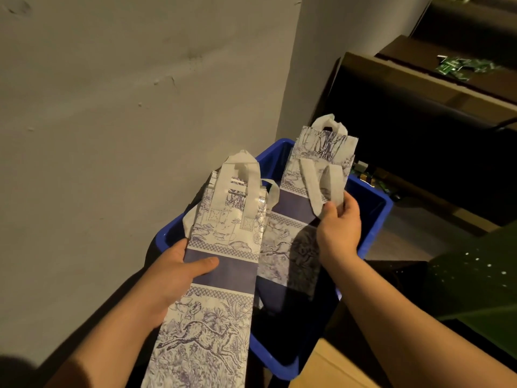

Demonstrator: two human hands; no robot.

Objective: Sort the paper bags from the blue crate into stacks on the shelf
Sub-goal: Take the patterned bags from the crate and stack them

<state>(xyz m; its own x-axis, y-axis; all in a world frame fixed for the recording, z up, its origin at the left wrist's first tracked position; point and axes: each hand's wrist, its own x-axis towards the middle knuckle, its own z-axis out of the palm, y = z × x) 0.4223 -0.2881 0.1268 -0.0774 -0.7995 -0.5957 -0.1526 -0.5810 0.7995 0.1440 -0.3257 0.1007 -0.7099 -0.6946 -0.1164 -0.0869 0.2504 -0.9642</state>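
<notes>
Two paper bags are up over the blue crate [372,217] — none is seen on the shelf [419,88] yet, so the sorting looks barely begun; the left hand [173,273] holds the long printed bag [221,275] flat, thumb on top; the right hand [340,222] pinches the white handle [321,189] of the second printed bag [302,219]; more bags seem to lie dark inside the crate — how many, I cannot tell; the shelf stands just behind.

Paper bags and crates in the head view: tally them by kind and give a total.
Patterned paper bags: 2, one gripped by the left hand at, one held by the right hand at
Blue crate: 1
Total: 3
</notes>
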